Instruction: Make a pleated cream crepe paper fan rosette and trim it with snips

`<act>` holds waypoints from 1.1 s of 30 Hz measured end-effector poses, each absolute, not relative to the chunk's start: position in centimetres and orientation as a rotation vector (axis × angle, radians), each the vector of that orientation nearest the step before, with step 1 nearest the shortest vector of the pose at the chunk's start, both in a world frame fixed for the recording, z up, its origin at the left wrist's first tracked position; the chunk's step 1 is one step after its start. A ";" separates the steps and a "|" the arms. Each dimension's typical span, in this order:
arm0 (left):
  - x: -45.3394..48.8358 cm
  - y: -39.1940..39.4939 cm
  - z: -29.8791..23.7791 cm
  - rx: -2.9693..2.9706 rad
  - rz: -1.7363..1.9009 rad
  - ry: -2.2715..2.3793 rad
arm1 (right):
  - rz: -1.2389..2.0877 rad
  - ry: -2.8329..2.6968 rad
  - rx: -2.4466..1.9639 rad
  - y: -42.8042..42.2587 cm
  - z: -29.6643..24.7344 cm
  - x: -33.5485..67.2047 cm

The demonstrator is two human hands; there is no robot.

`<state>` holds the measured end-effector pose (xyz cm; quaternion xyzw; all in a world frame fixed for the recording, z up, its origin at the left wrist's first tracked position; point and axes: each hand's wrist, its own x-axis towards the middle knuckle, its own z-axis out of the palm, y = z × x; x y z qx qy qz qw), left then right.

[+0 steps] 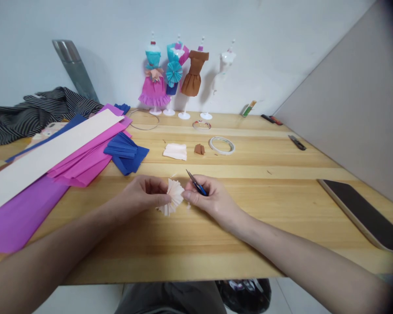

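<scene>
Between thumb and fingers, my left hand (150, 192) pinches a pale cream piece of pleated crepe paper (173, 196), fanned out like a half rosette. My right hand (212, 196) is closed round small blue-handled scissors (196, 183), their dark blades pointing up and to the left. Its thumb and fingertip are at the right edge of the pleated paper; whether they grip it I cannot tell. Just beyond the hands lie a flat cream paper piece (175, 151), a small folded brown paper piece (199, 149) and a roll of tape (222, 145).
Crepe paper strips (85, 161) and a gathered blue piece (126, 152) cover the left side. Several small dress forms (191, 74) stand along the wall. A flask (75, 69) and striped cloth (42, 113) are far left; a utility knife (297, 142) and tablet (363, 213) lie right.
</scene>
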<state>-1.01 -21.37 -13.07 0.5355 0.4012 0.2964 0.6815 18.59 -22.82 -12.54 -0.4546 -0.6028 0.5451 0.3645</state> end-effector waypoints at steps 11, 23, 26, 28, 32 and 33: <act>-1.1 -21.7 -12.6 1.098 0.817 0.950 | 1.586 -1.552 -0.932 -23.5 -11.9 20.6; -1.0 -22.1 -12.0 0.961 0.920 0.921 | 1.760 -1.431 -0.998 -23.1 -13.2 19.5; -1.1 -22.1 -12.2 0.972 0.919 0.915 | 1.773 -1.407 -1.004 -23.1 -13.3 19.4; -1.1 -22.1 -12.4 0.997 0.911 0.909 | 1.786 -1.398 -0.999 -23.2 -13.3 19.4; -1.0 -22.1 -12.8 1.060 0.880 0.872 | 1.807 -1.363 -0.979 -23.3 -13.2 19.2; -0.9 -22.1 -12.8 1.070 0.872 0.863 | 1.812 -1.352 -0.976 -23.3 -13.3 19.2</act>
